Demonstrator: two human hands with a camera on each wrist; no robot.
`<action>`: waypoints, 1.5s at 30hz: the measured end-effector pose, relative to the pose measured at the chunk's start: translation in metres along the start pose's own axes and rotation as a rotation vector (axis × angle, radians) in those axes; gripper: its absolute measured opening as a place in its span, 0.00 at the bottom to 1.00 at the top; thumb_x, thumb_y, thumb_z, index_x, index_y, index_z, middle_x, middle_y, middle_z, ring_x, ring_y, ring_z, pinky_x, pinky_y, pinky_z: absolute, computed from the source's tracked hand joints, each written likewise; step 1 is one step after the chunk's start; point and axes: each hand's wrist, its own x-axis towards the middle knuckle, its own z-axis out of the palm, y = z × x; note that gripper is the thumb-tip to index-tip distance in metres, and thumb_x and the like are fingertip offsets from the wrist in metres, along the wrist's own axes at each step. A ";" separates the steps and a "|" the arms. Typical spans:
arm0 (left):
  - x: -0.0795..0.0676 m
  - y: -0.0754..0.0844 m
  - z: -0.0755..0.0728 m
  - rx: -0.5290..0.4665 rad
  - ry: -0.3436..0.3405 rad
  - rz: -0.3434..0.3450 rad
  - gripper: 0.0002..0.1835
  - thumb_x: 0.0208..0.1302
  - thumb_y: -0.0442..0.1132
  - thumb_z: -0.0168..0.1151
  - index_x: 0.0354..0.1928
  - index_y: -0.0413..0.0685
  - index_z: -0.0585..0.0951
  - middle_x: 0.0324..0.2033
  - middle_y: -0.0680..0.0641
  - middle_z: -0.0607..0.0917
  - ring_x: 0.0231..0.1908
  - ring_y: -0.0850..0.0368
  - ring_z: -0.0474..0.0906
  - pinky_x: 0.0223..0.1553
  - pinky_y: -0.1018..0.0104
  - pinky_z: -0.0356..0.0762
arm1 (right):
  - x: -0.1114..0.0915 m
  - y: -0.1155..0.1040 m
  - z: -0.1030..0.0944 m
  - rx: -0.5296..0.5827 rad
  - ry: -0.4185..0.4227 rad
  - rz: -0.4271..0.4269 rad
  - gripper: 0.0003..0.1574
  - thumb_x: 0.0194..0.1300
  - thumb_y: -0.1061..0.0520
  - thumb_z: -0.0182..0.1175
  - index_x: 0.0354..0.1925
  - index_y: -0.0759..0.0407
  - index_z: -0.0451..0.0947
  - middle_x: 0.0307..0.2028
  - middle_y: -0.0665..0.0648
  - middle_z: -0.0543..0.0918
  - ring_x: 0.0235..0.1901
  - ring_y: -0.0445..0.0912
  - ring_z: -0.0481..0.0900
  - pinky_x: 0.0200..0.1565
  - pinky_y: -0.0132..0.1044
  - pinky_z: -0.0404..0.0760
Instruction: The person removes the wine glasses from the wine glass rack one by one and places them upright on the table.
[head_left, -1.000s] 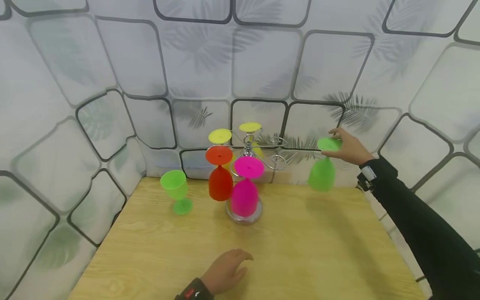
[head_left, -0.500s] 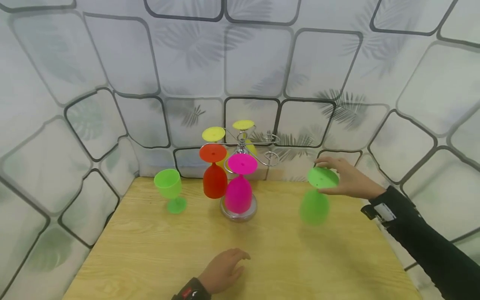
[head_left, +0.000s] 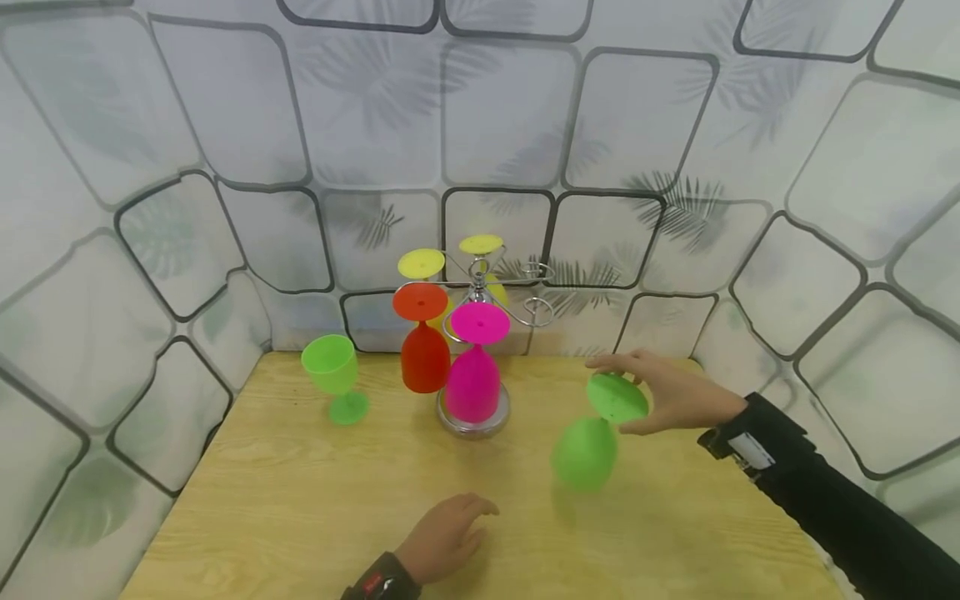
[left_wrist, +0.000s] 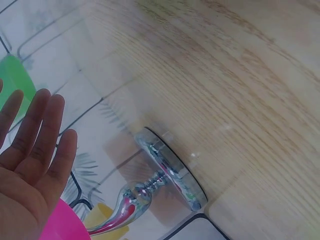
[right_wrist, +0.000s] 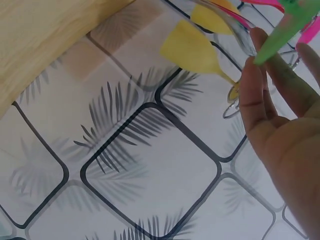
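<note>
My right hand (head_left: pixel 671 393) holds a green plastic goblet (head_left: pixel 587 454) upside down by its round base, thumb and fingers at the base's edge. The bowl hangs tilted to the left, above the right half of the table. In the right wrist view the base (right_wrist: pixel 287 31) shows edge-on between the fingers. My left hand (head_left: pixel 447 537) is over the near middle of the table, fingers relaxed, holding nothing. A chrome goblet rack (head_left: pixel 477 287) stands at the back. From it hang a magenta goblet (head_left: pixel 474 383), a red goblet (head_left: pixel 425 358) and two yellow goblets (head_left: pixel 422 264), all upside down.
Another green goblet (head_left: pixel 332 367) stands upright at the back left of the wooden table (head_left: pixel 315 492). Bare wire loops (head_left: pixel 537 310) stick out on the rack's right side. A patterned curtain (head_left: pixel 502 117) encloses the table behind and at both sides.
My right hand has brought the green goblet nearer and leftward, from the back right; the goblet has tilted, bowl to the left. The left hand stays put. The head view has shifted slightly.
</note>
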 end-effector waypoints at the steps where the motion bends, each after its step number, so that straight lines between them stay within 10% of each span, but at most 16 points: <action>1: 0.000 0.000 0.000 -0.002 -0.002 -0.006 0.16 0.60 0.35 0.59 0.51 0.51 0.76 0.46 0.53 0.82 0.47 0.59 0.79 0.48 0.65 0.79 | 0.000 0.000 0.001 0.010 -0.013 -0.018 0.49 0.45 0.48 0.73 0.65 0.45 0.65 0.49 0.51 0.76 0.43 0.41 0.72 0.39 0.32 0.79; 9: 0.000 -0.007 -0.002 -0.026 0.036 -0.036 0.16 0.60 0.34 0.57 0.51 0.48 0.76 0.47 0.50 0.82 0.49 0.56 0.79 0.51 0.61 0.79 | 0.000 0.006 0.012 0.200 -0.071 -0.150 0.46 0.50 0.55 0.70 0.66 0.51 0.63 0.60 0.54 0.72 0.53 0.40 0.72 0.47 0.39 0.81; 18: 0.002 -0.025 -0.003 -0.087 0.138 -0.256 0.23 0.58 0.39 0.61 0.57 0.49 0.72 0.48 0.49 0.81 0.48 0.54 0.79 0.47 0.57 0.79 | -0.001 0.017 0.060 0.576 0.005 -0.170 0.42 0.50 0.60 0.71 0.61 0.59 0.63 0.63 0.62 0.67 0.64 0.36 0.65 0.60 0.38 0.75; 30: 0.016 0.008 -0.040 -0.359 0.470 -0.164 0.47 0.47 0.47 0.72 0.68 0.44 0.59 0.62 0.43 0.72 0.59 0.48 0.72 0.57 0.47 0.72 | 0.015 -0.003 0.160 0.933 0.104 -0.159 0.35 0.44 0.73 0.69 0.44 0.68 0.56 0.62 0.64 0.66 0.61 0.36 0.69 0.61 0.32 0.73; 39: 0.026 0.024 -0.053 -0.543 0.621 0.062 0.42 0.40 0.27 0.73 0.62 0.41 0.65 0.52 0.39 0.78 0.54 0.61 0.74 0.56 0.62 0.75 | 0.025 -0.018 0.190 0.931 0.064 -0.104 0.37 0.50 0.67 0.68 0.52 0.66 0.57 0.62 0.64 0.65 0.62 0.39 0.66 0.62 0.63 0.65; 45: 0.025 0.025 -0.053 -0.517 0.608 0.028 0.45 0.40 0.34 0.75 0.63 0.45 0.64 0.54 0.43 0.78 0.55 0.56 0.75 0.55 0.60 0.76 | 0.029 -0.025 0.183 0.754 0.064 -0.112 0.63 0.46 0.58 0.73 0.71 0.54 0.44 0.68 0.63 0.58 0.68 0.48 0.59 0.61 0.65 0.64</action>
